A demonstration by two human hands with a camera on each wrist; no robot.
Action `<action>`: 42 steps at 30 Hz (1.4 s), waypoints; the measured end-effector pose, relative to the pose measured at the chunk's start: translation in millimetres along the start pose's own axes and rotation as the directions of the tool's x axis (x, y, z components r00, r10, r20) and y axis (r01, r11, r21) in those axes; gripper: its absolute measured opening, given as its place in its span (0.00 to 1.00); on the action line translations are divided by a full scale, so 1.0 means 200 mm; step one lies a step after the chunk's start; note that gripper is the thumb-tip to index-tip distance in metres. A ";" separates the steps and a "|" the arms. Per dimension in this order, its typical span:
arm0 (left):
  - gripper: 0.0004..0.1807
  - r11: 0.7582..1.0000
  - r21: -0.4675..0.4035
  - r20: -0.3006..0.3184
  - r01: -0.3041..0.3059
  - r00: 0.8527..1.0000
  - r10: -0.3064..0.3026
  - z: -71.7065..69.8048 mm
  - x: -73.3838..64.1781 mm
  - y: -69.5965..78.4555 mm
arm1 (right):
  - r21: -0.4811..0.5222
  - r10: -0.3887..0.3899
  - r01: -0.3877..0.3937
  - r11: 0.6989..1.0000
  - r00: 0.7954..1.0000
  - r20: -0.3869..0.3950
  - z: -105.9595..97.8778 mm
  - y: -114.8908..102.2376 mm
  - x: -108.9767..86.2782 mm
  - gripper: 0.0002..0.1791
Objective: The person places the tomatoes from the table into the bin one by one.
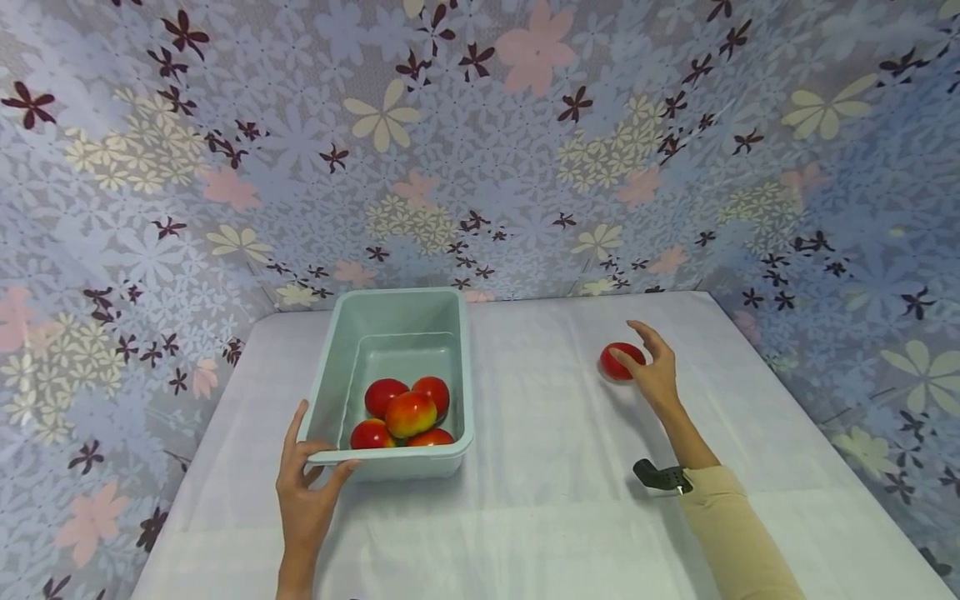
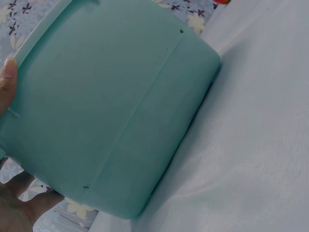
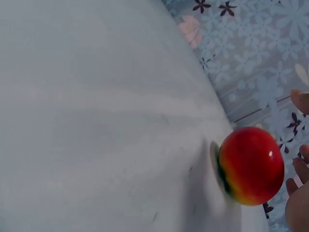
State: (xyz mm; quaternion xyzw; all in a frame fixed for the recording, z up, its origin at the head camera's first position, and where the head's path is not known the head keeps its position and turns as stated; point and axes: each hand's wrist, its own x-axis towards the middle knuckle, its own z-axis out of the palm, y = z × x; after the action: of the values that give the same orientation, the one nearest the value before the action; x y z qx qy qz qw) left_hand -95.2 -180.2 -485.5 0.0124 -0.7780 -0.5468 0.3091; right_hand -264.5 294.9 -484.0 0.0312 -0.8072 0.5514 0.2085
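Observation:
A pale green plastic bin (image 1: 397, 312) stands on the left half of the white-covered table. Its near left corner is gripped by my left hand (image 1: 306, 492), the thumb on the near rim and the other fingers round the left side. In the left wrist view the bin's wall (image 2: 111, 106) fills much of the picture. Several red-and-yellow fruits (image 1: 411, 414) lie at its near end. On the right, one more red fruit (image 1: 619, 360) rests on the table. Around it my right hand (image 1: 654, 371) holds thumb and fingers spread; the right wrist view shows the fruit (image 3: 253, 166) apart from the fingers.
Floral cloth (image 1: 525, 167) hangs behind the table and along both sides. A white cloth (image 1: 540, 467) covers the table. A black strap piece (image 1: 660, 476) sits on my right wrist, above the beige sleeve (image 1: 731, 525).

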 end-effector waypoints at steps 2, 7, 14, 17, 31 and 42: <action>0.17 1.000 -0.006 0.000 -0.004 1.000 0.004 0.00 0.00 0.00 | -0.017 0.023 -0.023 1.000 1.000 -0.002 0.00 0.06 0.01 0.31; 0.17 1.000 -0.008 -0.002 -0.009 1.000 0.009 0.00 0.00 0.00 | -0.042 0.074 -0.074 0.996 0.997 -0.014 -0.01 0.16 0.01 0.33; 0.17 1.000 -0.017 -0.001 -0.011 1.000 0.011 0.00 0.00 -0.01 | -0.037 0.158 -0.157 0.987 0.987 0.037 -0.02 0.21 -0.01 0.39; 0.17 1.000 -0.020 0.001 -0.005 1.000 0.005 0.00 0.00 -0.01 | -0.028 0.223 -0.222 0.975 0.973 0.057 -0.03 0.22 -0.02 0.42; 0.17 1.000 -0.021 -0.001 -0.002 1.000 0.002 0.00 0.00 -0.01 | -0.014 0.348 -0.348 0.937 0.936 0.051 -0.03 0.27 -0.02 0.44; 0.16 1.000 -0.023 0.001 -0.003 1.000 0.003 0.00 0.00 0.00 | -0.022 0.357 -0.356 0.934 0.932 0.061 -0.02 0.27 -0.03 0.41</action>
State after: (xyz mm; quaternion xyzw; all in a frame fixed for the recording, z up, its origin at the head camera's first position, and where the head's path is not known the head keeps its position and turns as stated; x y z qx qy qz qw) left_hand -95.7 -179.7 -485.8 0.0074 -0.7718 -0.5552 0.3099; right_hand -272.7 318.8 -533.3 -0.0991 -0.8085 0.5747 0.0791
